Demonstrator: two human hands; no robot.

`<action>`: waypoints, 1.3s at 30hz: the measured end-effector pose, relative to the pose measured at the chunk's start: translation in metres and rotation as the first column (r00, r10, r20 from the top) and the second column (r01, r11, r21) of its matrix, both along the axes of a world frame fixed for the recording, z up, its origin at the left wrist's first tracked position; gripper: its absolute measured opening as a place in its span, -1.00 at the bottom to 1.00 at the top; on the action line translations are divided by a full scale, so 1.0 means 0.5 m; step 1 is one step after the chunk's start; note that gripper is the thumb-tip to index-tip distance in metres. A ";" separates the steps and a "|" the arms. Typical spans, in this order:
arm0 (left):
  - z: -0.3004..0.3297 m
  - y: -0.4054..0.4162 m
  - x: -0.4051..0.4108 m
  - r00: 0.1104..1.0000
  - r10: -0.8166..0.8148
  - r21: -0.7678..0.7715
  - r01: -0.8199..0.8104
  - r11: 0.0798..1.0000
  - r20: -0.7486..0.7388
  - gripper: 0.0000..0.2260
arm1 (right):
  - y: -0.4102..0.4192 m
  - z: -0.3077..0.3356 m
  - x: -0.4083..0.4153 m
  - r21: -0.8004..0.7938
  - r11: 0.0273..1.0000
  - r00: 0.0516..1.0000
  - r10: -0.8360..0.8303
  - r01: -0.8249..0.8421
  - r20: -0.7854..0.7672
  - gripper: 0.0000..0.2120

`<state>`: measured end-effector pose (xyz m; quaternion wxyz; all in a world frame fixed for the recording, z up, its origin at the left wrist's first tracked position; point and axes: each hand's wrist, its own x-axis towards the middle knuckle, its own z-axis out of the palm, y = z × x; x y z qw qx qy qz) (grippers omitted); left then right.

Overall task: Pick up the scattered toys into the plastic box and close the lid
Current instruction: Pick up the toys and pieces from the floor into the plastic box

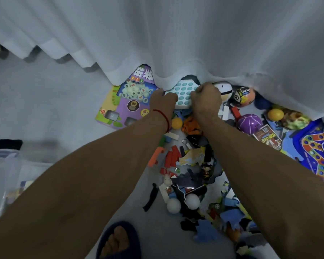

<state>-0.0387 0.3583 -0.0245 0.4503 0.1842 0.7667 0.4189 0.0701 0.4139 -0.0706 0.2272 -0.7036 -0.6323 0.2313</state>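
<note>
White hexagonal board with teal dimples (183, 93), far centre of the floor (64, 101), its far edge tucked under the hem of the white curtain (176, 43). Held at both sides: left hand (162, 100) on its left edge, right hand (206, 99) on its right edge, fingers of both curled round the board. Red string (163, 116) round the left wrist. Touching the board's left side, a purple boxed game set (125, 101), flat, its far end also under the curtain. Just right of the right hand, a white round toy with a black band (223, 90), a painted egg-shaped toy (245, 96), then a dark blue ball (263, 103). Farther right, a yellow ball (275, 114) beside a green-yellow lump, a purple ball (250, 123), a small printed box (267, 137), and a blue game board (314, 152) against the right edge. Near side of the board, between the forearms, a dense pile: orange ball (176, 123), red and orange blocks (168, 156), puzzle pieces, a small figure in red (206, 171), two white balls (183, 202); more blue and black foam pieces (226, 221) spreading near and right. Clear plastic box (6, 174) at the near left edge, well apart from the toys, some items showing through its wall; whether lidded cannot be told. Bare floor left of the pile, between box and toys. Foot in a dark slipper (118, 240) at the near edge.
</note>
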 end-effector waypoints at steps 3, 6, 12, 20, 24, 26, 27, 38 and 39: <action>-0.023 -0.017 -0.012 0.973 0.123 0.001 -0.125 0.992 0.195 -0.23 | -0.038 0.028 0.020 0.031 0.998 0.990 -0.049 0.054 -0.133 -0.78; -0.023 -0.054 -0.020 0.940 0.159 -0.029 -0.158 0.987 0.301 -0.32 | -0.105 0.058 0.040 0.026 0.993 0.959 -0.107 0.118 -0.261 -0.84; 0.184 -0.262 -0.038 0.965 0.068 0.055 -0.085 0.995 0.252 -0.75 | -0.281 0.163 0.038 -0.114 0.983 0.852 -0.183 0.145 -0.490 -0.86; 0.430 -0.724 -0.215 0.877 0.422 0.256 -0.472 0.843 0.229 -0.75 | -0.494 0.430 -0.173 -0.535 0.636 0.396 -0.363 -0.557 -0.843 -0.81; 0.437 -0.940 -0.315 0.768 0.632 0.172 -0.640 0.749 0.105 -0.79 | -0.630 0.507 -0.314 -0.497 0.388 0.476 -0.157 -0.776 -0.865 -0.83; 0.417 -1.016 -0.341 0.700 0.709 0.101 -0.714 0.693 0.080 -0.78 | -0.691 0.522 -0.356 -0.518 0.298 0.526 -0.059 -0.802 -0.848 -0.86; 0.404 -1.049 -0.351 0.664 0.745 0.074 -0.747 0.660 0.061 -0.78 | -0.715 0.527 -0.367 -0.535 0.253 0.553 -0.003 -0.806 -0.833 -0.87; 0.395 -1.017 -0.297 0.809 0.587 0.108 -0.585 0.803 0.023 -0.86 | -0.670 0.541 -0.219 -0.558 0.478 0.727 0.326 -0.679 -0.605 -0.76; 0.410 -0.979 -0.278 0.851 0.524 0.148 -0.522 0.840 0.024 -0.85 | -0.652 0.534 -0.182 -0.556 0.508 0.746 0.342 -0.658 -0.571 -0.76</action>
